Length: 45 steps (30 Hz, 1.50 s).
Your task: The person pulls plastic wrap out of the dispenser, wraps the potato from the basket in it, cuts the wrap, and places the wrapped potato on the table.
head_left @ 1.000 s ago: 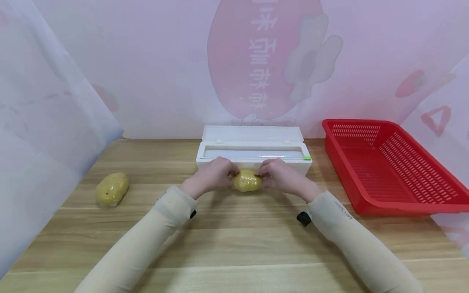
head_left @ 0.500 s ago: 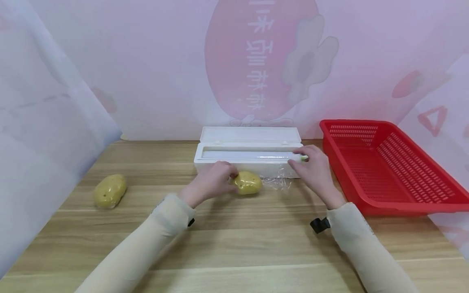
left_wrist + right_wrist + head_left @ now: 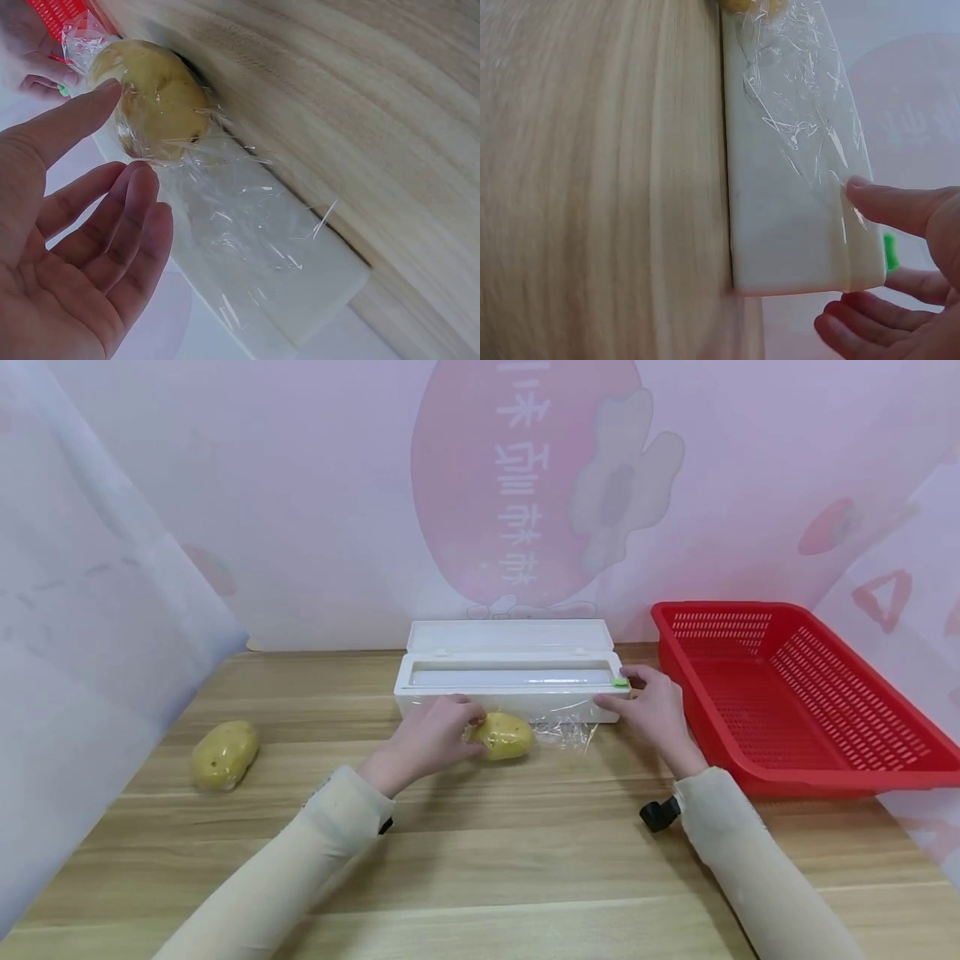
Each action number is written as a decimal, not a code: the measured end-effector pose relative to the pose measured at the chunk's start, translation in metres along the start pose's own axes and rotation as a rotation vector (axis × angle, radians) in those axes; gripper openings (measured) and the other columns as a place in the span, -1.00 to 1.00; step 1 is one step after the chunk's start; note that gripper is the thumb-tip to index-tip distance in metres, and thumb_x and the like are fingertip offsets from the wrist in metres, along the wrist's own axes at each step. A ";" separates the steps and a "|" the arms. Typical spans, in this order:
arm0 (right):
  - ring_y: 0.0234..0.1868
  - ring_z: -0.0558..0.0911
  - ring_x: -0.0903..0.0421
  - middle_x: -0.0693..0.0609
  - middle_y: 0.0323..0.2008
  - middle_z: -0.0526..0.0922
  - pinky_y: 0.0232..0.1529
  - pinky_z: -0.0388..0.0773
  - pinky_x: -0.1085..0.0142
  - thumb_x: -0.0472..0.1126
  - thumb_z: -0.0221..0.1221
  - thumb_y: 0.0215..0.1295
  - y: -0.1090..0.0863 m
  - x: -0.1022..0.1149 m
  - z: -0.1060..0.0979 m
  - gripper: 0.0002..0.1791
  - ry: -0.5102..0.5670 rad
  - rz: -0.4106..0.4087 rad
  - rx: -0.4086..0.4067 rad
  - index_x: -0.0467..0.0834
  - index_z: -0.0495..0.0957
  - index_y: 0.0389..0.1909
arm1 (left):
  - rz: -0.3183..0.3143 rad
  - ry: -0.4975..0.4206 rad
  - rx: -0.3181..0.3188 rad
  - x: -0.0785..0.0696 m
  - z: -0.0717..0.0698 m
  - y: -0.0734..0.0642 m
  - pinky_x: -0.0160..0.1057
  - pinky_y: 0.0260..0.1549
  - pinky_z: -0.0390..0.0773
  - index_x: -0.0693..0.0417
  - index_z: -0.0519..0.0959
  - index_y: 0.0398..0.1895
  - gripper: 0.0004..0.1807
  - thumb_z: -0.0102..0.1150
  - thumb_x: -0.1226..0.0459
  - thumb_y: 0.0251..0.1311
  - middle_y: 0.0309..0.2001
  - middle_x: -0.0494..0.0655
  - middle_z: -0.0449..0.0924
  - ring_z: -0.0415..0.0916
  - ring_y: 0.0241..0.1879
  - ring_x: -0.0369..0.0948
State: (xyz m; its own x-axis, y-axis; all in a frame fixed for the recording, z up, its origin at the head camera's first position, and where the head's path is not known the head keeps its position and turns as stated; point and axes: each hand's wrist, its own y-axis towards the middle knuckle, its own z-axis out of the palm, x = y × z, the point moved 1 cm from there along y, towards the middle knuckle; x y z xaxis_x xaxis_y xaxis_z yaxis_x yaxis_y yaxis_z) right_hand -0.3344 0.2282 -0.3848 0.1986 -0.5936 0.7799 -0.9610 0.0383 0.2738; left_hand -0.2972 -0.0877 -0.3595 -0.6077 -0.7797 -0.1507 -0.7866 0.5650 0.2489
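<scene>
A film-wrapped potato [image 3: 507, 736] lies against the front of a white cling film box [image 3: 513, 700]. My left hand [image 3: 438, 732] holds the potato's left end; in the left wrist view, the thumb overlaps the potato [image 3: 161, 101] and the curled fingers reach its lower edge. Clear cling film [image 3: 799, 112] hangs crumpled over the box front on both sides of the potato. My right hand [image 3: 654, 710] is at the box's right end. Its thumb touches the front near the upper edge, with the index fingertip beside a green slider [image 3: 619, 682]. The other fingers are loosely spread.
Another wrapped potato [image 3: 225, 755] lies on the wooden table [image 3: 465, 860] at the left. A red plastic basket [image 3: 825, 774] stands at the right, close to my right hand. The box's lid [image 3: 510, 635] is raised towards the printed backdrop [image 3: 322, 527].
My right hand left the potato and moved right to the box's end near the green slider, then shifted slightly further right. The left hand stays at the potato. Film beside it came into view.
</scene>
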 end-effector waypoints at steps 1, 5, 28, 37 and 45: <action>-0.06 0.59 -0.12 -0.25 0.09 0.56 0.00 0.55 0.03 -0.09 0.48 0.08 0.000 -0.002 0.000 -0.29 0.006 0.000 -0.005 -0.33 0.48 0.21 | 0.005 0.004 -0.003 -0.001 0.000 0.000 -0.20 -0.40 0.48 0.11 0.68 -0.15 -0.59 0.54 0.11 -0.03 -0.21 -0.06 0.67 0.48 -0.37 -0.21; -0.04 0.64 -0.15 -0.27 0.08 0.58 0.01 0.56 0.04 -0.10 0.49 0.06 0.002 -0.004 0.000 -0.32 0.046 0.003 -0.012 -0.31 0.52 0.18 | 0.032 0.018 -0.031 -0.004 -0.002 0.002 -0.22 -0.45 0.50 0.11 0.69 -0.14 -0.61 0.50 0.10 0.01 -0.24 -0.06 0.66 0.50 -0.40 -0.21; -0.06 0.63 -0.04 -0.13 -0.03 0.68 -0.24 0.60 0.40 -0.07 0.52 0.01 0.006 -0.013 0.002 -0.43 0.226 0.129 -0.004 -0.16 0.66 0.07 | 0.101 -0.181 0.127 -0.069 -0.008 0.108 -0.30 -0.21 0.52 0.00 0.71 -0.14 -0.82 0.24 0.16 0.31 -0.22 -0.23 0.69 0.57 -0.20 -0.28; 0.01 0.60 -0.04 -0.10 0.02 0.66 -0.17 0.61 0.34 -0.03 0.51 0.01 0.005 -0.022 -0.002 -0.36 0.289 0.155 0.005 -0.10 0.62 0.16 | -0.070 -0.562 0.032 -0.073 0.025 0.142 -0.35 -0.27 0.53 0.09 0.75 -0.11 -0.76 0.38 0.20 0.19 -0.24 -0.23 0.72 0.59 -0.25 -0.29; 0.06 0.55 -0.03 -0.06 0.05 0.66 -0.21 0.59 0.32 0.01 0.51 0.00 0.004 -0.027 -0.005 -0.36 0.267 0.191 -0.006 -0.03 0.63 0.16 | -0.247 -0.915 -0.051 -0.078 0.049 0.152 -0.30 -0.59 0.58 0.18 0.76 -0.18 -0.78 0.45 0.29 0.11 -0.41 -0.14 0.70 0.53 -0.66 -0.24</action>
State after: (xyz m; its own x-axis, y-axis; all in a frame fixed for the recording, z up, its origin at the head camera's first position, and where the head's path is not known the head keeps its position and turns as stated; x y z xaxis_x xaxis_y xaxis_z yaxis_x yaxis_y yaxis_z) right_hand -0.3430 0.2486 -0.4023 0.0590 -0.3430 0.9375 -0.9847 0.1341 0.1111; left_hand -0.3752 0.0719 -0.3564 -0.2909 -0.3495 -0.8906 -0.9119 0.3829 0.1476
